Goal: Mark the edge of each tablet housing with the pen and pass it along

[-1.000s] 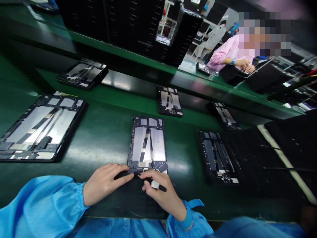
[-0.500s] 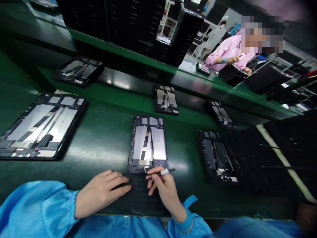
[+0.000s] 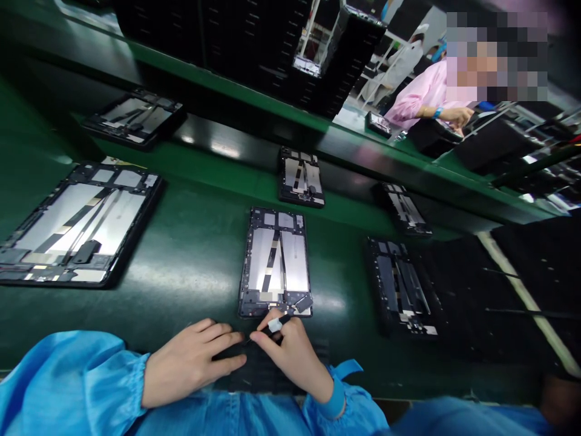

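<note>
In front of me an opened tablet (image 3: 295, 260) lies flat, its silvery battery area and a dark slanting ribbon cable showing. A small dark part (image 3: 303, 304) sits at its lower right corner. My right hand (image 3: 293, 348), just below the tablet's near edge, pinches dark tweezers (image 3: 275, 325) wrapped in white tape. Their thin tip points left, close to the fingertips of my left hand (image 3: 195, 360). That hand rests on the bench with fingers stretched and a little apart. Whether its fingertips touch anything small cannot be made out. A dark ribbed sheet (image 3: 267, 370) lies between the hands.
Opened tablets lie at the left (image 3: 82, 224) and right (image 3: 399, 284) on the green bench. Several more are on the dark strip (image 3: 227, 142) behind. Black stacked trays (image 3: 254, 54) stand beyond. Across the bench a person in pink (image 3: 422, 91) handles something dark.
My right hand has moved left toward my left hand, and the tweezers have turned, their tip now left and down. My left hand stays nearly in place. The view has shifted slightly.
</note>
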`<action>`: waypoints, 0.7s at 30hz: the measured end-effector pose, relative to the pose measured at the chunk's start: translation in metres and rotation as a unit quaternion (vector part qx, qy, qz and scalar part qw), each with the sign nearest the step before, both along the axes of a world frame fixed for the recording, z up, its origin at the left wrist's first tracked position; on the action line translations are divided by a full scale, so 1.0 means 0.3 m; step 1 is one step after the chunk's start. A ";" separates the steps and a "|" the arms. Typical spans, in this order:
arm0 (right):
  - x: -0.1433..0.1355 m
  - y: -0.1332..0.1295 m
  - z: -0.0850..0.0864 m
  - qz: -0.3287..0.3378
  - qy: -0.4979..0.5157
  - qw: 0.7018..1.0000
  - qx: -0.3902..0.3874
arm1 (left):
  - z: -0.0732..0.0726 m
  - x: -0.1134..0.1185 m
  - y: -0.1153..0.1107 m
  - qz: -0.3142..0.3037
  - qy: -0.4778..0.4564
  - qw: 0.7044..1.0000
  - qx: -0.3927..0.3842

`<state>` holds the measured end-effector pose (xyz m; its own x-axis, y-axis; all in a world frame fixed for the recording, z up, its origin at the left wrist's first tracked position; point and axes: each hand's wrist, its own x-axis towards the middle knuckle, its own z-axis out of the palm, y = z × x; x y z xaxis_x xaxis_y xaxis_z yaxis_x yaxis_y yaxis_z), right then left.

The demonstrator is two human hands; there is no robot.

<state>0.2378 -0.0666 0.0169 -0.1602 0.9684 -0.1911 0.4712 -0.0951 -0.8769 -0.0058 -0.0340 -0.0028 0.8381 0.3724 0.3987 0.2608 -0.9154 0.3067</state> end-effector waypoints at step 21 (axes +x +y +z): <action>0.057 0.270 0.065 -0.004 0.175 0.966 -0.188 | 0.027 0.026 0.123 0.046 -0.038 0.995 0.075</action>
